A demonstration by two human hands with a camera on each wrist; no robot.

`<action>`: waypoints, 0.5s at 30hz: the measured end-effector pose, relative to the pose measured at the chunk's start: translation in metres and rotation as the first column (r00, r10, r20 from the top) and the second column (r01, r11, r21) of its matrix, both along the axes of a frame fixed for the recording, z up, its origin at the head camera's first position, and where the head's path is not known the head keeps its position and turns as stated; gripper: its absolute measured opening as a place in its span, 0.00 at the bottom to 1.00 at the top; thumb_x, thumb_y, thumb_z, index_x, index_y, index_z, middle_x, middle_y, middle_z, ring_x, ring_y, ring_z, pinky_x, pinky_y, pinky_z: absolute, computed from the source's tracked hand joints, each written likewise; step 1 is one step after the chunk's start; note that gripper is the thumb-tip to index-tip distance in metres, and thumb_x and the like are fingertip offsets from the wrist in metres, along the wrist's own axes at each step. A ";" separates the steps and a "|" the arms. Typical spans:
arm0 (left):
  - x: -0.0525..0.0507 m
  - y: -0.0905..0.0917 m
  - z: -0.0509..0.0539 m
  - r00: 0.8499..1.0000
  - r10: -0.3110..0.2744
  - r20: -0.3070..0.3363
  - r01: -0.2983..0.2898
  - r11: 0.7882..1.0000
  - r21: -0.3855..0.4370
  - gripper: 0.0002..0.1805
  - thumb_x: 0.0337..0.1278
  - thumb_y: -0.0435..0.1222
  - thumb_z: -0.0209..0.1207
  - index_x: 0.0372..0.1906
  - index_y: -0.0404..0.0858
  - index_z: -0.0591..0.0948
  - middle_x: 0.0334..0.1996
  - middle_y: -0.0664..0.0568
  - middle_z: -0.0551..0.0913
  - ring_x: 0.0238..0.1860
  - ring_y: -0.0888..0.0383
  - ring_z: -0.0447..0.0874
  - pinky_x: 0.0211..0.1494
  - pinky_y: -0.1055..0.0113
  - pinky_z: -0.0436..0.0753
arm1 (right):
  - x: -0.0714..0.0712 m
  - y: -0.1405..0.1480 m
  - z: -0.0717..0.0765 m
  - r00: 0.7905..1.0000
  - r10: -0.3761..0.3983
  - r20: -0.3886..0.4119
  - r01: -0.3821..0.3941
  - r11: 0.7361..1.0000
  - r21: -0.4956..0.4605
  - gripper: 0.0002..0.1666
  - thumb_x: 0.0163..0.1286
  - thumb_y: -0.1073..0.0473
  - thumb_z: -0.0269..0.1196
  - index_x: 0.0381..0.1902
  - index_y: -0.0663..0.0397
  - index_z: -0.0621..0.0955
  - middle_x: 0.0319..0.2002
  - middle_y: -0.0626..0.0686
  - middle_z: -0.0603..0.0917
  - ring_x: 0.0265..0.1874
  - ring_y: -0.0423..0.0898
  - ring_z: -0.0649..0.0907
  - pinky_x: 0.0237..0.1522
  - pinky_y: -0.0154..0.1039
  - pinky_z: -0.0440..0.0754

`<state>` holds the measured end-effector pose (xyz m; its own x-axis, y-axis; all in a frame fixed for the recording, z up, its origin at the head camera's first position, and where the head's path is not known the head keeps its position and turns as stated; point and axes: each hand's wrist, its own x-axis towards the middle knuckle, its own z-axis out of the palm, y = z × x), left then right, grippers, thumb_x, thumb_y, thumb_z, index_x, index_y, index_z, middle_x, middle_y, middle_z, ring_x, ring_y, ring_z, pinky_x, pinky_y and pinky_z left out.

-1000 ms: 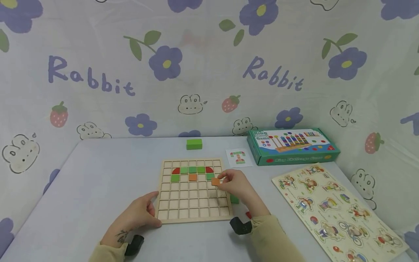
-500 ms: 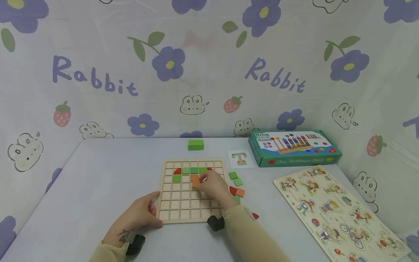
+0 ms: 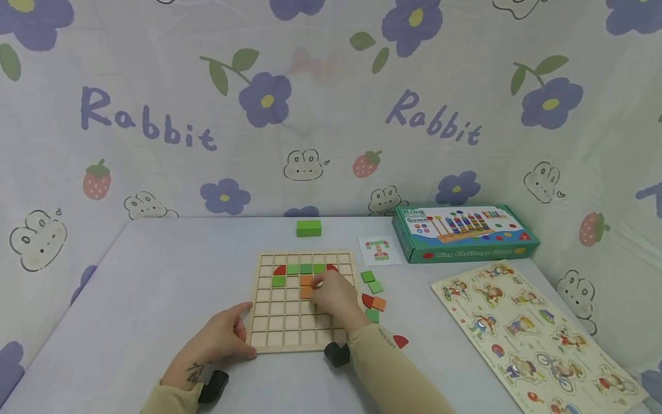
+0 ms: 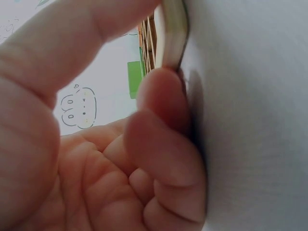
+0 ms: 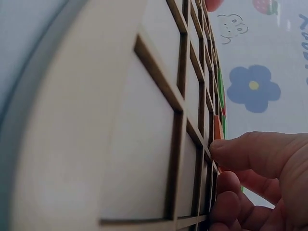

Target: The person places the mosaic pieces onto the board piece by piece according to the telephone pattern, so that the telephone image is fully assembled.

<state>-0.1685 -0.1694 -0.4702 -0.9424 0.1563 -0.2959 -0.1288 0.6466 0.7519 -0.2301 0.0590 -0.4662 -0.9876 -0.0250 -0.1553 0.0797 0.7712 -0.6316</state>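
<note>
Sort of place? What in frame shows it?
Probably a children's play area, perhaps staged: a pale wooden grid board, a flat green rectangular box printed "Ring Challenge Game", and a white backdrop sheet patterned with purple flowers and black-outlined cartoon rabbits. Nothing beyond the sheet shows.

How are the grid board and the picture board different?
The grid board has square cells; the picture board has colourful figures. The left hand holds the grid board; the picture board lies untouched. The picture board sits more slanted than the grid board. Both are pale.
</note>
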 end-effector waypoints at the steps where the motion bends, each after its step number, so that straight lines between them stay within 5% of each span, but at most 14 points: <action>1: 0.000 0.000 0.000 1.000 -0.003 -0.002 0.003 1.000 0.000 0.55 0.20 0.26 0.74 0.67 0.34 0.62 0.20 0.50 0.72 0.21 0.58 0.67 0.22 0.68 0.65 | 0.000 0.000 0.000 1.000 -0.001 -0.005 0.001 1.000 0.003 0.12 0.51 0.61 0.66 0.37 0.47 0.84 0.39 0.48 0.83 0.31 0.44 0.76 0.28 0.38 0.70; 10: 0.001 0.000 0.001 1.000 -0.007 0.000 0.007 1.000 0.010 0.55 0.20 0.26 0.74 0.67 0.33 0.62 0.20 0.50 0.72 0.21 0.58 0.67 0.22 0.67 0.66 | 0.000 0.002 -0.002 1.000 -0.016 -0.003 0.016 1.000 -0.015 0.15 0.50 0.60 0.67 0.38 0.45 0.85 0.40 0.48 0.83 0.33 0.45 0.76 0.30 0.38 0.70; 15: 0.001 0.001 0.002 1.000 -0.008 -0.001 0.008 1.000 0.020 0.55 0.20 0.25 0.74 0.67 0.33 0.62 0.20 0.49 0.72 0.20 0.58 0.67 0.22 0.67 0.66 | 0.003 0.015 0.007 1.000 0.001 -0.024 -0.004 0.992 -0.128 0.16 0.52 0.58 0.67 0.42 0.49 0.83 0.34 0.50 0.80 0.30 0.46 0.76 0.28 0.38 0.71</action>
<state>-0.1673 -0.1686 -0.4681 -0.9413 0.1696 -0.2918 -0.1233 0.6320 0.7651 -0.2275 0.0738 -0.4595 -0.9909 -0.0455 -0.1269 0.0617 0.6837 -0.7271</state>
